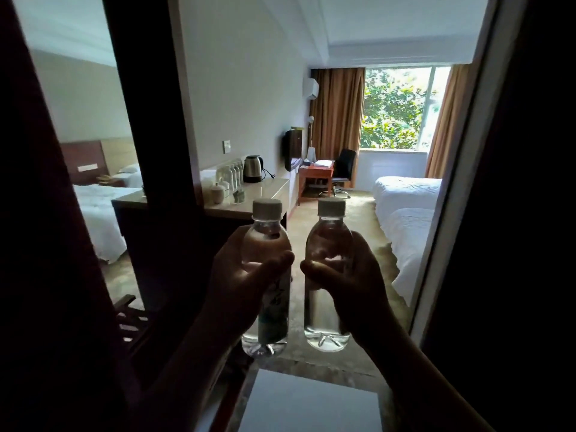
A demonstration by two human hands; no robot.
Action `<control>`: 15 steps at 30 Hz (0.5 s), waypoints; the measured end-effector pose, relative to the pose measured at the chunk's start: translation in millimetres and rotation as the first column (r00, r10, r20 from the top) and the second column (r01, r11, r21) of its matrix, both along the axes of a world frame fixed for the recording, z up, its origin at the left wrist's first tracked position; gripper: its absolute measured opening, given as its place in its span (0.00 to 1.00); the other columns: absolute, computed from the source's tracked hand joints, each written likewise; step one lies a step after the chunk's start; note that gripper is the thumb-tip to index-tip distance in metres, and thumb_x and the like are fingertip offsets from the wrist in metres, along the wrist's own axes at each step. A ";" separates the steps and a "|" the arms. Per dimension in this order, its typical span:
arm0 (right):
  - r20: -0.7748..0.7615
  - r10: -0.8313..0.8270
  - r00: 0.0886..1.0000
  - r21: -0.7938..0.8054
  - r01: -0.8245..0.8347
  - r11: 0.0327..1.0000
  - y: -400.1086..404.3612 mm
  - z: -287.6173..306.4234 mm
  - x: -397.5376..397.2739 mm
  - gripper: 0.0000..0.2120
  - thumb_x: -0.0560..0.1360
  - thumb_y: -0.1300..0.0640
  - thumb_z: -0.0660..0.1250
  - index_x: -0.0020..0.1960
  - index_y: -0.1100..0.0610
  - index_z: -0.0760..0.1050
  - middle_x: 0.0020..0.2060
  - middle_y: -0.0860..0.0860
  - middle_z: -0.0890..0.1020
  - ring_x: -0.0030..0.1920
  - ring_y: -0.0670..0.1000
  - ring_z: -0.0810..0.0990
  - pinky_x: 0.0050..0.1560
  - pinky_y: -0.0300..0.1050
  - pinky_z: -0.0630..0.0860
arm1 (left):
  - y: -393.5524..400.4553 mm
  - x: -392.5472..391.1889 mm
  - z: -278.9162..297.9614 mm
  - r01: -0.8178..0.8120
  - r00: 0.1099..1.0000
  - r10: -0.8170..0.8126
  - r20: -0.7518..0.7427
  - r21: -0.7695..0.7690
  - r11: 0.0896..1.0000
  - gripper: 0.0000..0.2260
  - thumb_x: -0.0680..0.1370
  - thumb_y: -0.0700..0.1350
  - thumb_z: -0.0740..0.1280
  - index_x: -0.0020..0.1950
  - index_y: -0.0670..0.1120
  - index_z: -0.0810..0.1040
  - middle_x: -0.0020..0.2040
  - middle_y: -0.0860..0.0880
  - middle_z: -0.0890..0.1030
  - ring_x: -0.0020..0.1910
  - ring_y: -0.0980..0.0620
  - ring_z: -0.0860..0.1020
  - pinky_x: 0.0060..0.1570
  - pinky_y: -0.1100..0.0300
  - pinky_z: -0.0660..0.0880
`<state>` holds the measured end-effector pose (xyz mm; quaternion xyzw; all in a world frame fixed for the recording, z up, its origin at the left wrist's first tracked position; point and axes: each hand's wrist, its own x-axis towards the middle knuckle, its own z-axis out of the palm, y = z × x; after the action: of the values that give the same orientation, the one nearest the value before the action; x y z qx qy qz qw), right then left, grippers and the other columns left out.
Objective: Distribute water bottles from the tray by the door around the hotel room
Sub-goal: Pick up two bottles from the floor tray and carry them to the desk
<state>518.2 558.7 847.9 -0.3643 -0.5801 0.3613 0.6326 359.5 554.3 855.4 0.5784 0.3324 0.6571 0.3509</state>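
I hold two clear water bottles upright in front of me, both with pale caps. My left hand (240, 275) grips the left bottle (266, 322), which has a printed label. My right hand (346, 275) grips the right bottle (325, 319), whose visible side is plain. The bottles are side by side, a small gap between them. Further in, several more bottles (234, 174) stand in a row on the long counter (268, 190) by the wall.
A kettle (253, 168) and lidded cups (217, 191) share the counter. Beyond are a wall TV (291, 149), desk (314, 171), office chair (343, 169) and window. White beds (405, 207) line the right side. A mirror (84, 145) is at left. A dark door frame (486, 151) rises at right.
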 end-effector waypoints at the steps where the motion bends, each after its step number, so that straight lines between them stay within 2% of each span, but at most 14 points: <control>1: -0.001 -0.022 1.000 -0.006 0.022 1.000 12.0 -0.3 10.2 0.26 0.62 0.61 0.81 0.57 0.56 0.75 0.47 0.66 0.79 0.37 0.43 0.81 0.34 0.40 0.81 | 14.3 12.1 0.0 0.026 1.000 -0.026 0.006 -0.005 1.000 0.26 0.62 0.53 0.74 0.54 0.40 0.78 0.42 0.38 0.82 0.36 0.46 0.84 0.35 0.56 0.81; 3: -0.004 -0.068 0.998 -0.019 0.068 0.998 37.1 -1.2 27.2 0.27 0.63 0.61 0.81 0.58 0.57 0.74 0.47 0.66 0.79 0.38 0.46 0.81 0.35 0.43 0.82 | 44.0 29.9 -0.1 0.059 0.998 -0.059 0.008 -0.030 0.998 0.27 0.62 0.53 0.74 0.55 0.37 0.77 0.41 0.40 0.82 0.34 0.47 0.84 0.34 0.57 0.81; 5: -0.002 -0.108 0.994 -0.016 0.108 0.994 65.0 -4.0 40.4 0.26 0.64 0.61 0.81 0.59 0.57 0.74 0.47 0.65 0.79 0.41 0.51 0.82 0.37 0.48 0.84 | 77.3 40.4 -1.9 0.074 0.997 -0.074 -0.003 -0.042 0.996 0.25 0.63 0.53 0.74 0.54 0.40 0.78 0.42 0.41 0.83 0.38 0.44 0.84 0.38 0.49 0.82; 7: 0.032 -0.156 0.987 -0.002 0.156 0.988 96.6 -7.2 50.4 0.25 0.65 0.61 0.80 0.59 0.56 0.75 0.47 0.62 0.80 0.43 0.53 0.83 0.39 0.50 0.85 | 114.4 48.2 -5.1 0.083 0.996 -0.084 -0.017 -0.044 0.996 0.22 0.63 0.53 0.74 0.52 0.44 0.79 0.43 0.40 0.83 0.40 0.42 0.83 0.42 0.44 0.82; 9: 0.046 -0.191 0.981 0.012 0.190 0.982 132.2 -10.1 55.9 0.25 0.66 0.61 0.80 0.60 0.56 0.75 0.45 0.58 0.80 0.42 0.49 0.83 0.39 0.48 0.84 | 153.9 52.9 -8.0 0.109 0.994 -0.108 0.007 -0.052 0.993 0.20 0.63 0.53 0.74 0.50 0.45 0.80 0.42 0.41 0.83 0.38 0.44 0.83 0.37 0.49 0.81; 11: 0.045 -0.213 0.976 0.013 0.213 0.977 174.5 -15.4 58.7 0.26 0.66 0.61 0.80 0.60 0.55 0.74 0.45 0.56 0.80 0.42 0.51 0.83 0.40 0.50 0.85 | 197.4 56.1 -10.5 0.148 0.989 -0.147 0.026 -0.044 0.988 0.19 0.63 0.52 0.74 0.50 0.44 0.79 0.40 0.42 0.83 0.34 0.46 0.83 0.34 0.55 0.80; 13: 0.041 -0.230 0.972 0.002 0.230 0.973 220.5 -19.2 59.3 0.27 0.65 0.58 0.80 0.60 0.54 0.74 0.46 0.59 0.80 0.43 0.54 0.83 0.40 0.53 0.85 | 245.3 56.7 -12.9 0.157 0.987 -0.156 0.023 -0.038 0.987 0.22 0.63 0.52 0.74 0.51 0.41 0.78 0.40 0.40 0.82 0.34 0.46 0.83 0.34 0.54 0.80; 15: 0.033 -0.241 0.970 0.000 0.241 0.970 270.4 -18.1 59.1 0.26 0.66 0.61 0.80 0.60 0.56 0.74 0.47 0.62 0.80 0.41 0.52 0.82 0.38 0.48 0.84 | 295.7 56.1 -11.8 0.164 0.986 -0.164 0.019 -0.026 0.986 0.25 0.63 0.52 0.74 0.53 0.38 0.77 0.41 0.36 0.81 0.34 0.45 0.83 0.35 0.53 0.80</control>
<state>577.3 829.1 829.8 -0.4393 -0.5410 0.2770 0.6615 415.6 850.1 843.6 0.5936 0.2898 0.6261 0.4144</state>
